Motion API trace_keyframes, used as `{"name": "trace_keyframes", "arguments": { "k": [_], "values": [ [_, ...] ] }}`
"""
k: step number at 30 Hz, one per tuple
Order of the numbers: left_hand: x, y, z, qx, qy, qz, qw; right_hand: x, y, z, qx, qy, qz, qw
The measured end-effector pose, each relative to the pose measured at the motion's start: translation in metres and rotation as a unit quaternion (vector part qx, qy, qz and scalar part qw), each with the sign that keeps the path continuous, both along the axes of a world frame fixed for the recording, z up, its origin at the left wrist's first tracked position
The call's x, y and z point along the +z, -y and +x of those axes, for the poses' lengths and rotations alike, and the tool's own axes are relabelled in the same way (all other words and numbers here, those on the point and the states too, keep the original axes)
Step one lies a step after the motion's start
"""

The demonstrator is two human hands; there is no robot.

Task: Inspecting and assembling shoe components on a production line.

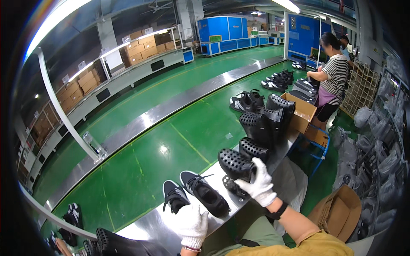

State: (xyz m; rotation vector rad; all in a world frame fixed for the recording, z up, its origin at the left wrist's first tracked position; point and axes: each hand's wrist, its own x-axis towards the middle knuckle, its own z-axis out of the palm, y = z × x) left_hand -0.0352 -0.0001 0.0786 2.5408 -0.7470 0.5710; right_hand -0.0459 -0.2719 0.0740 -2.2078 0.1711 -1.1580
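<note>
My left hand (193,224), in a white knit glove, closes over the heel of a black sneaker (173,194) with a pale sole, hiding that end. Beside it on the metal table (149,226) stands a matching sneaker (205,194), laces loose. My right hand (259,183), also gloved, grips a black shoe-shaped form (234,163) dotted with holes, thumb on the near side and fingers over its end. Another dark perforated piece (234,187) lies just below it, partly covered by the hand. A second holed form (254,148) sits just beyond.
More perforated black forms (258,126) crowd the table's right edge near a cardboard box (304,113). Black sneakers (247,101) stand farther along the green conveyor surface (171,147). A co-worker (335,70) handles shoes there. An open carton (337,213) is at my right.
</note>
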Motion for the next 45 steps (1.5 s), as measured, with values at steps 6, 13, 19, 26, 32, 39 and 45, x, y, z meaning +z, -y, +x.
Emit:
{"name": "trace_keyframes", "arguments": {
  "k": [6,13,19,26,32,39,45],
  "values": [
    [0.000,-0.002,-0.002,0.000,0.000,0.001,1.000,-0.081,-0.013,0.014,-0.053,-0.176,0.014,0.983],
    [0.008,-0.003,-0.003,-0.016,0.044,0.001,0.999,-0.066,-0.003,0.008,-0.061,-0.254,0.027,0.965],
    [0.002,-0.034,-0.014,0.051,-0.015,0.014,0.998,0.002,0.017,-0.013,0.065,-0.100,-0.121,0.985],
    [0.007,-0.037,-0.009,0.040,-0.034,0.042,0.998,0.053,0.032,0.028,0.181,-0.296,-0.306,0.886],
    [0.008,-0.048,-0.026,0.057,-0.036,0.041,0.997,0.061,0.029,0.031,0.212,-0.303,-0.385,0.846],
    [0.038,-0.053,-0.044,0.025,0.035,-0.095,0.995,0.115,0.014,-0.008,0.232,-0.148,-0.261,0.925],
    [0.052,-0.007,-0.031,-0.198,-0.415,-0.650,0.605,0.113,-0.077,-0.044,0.473,-0.148,-0.194,0.846]
  ]
}}
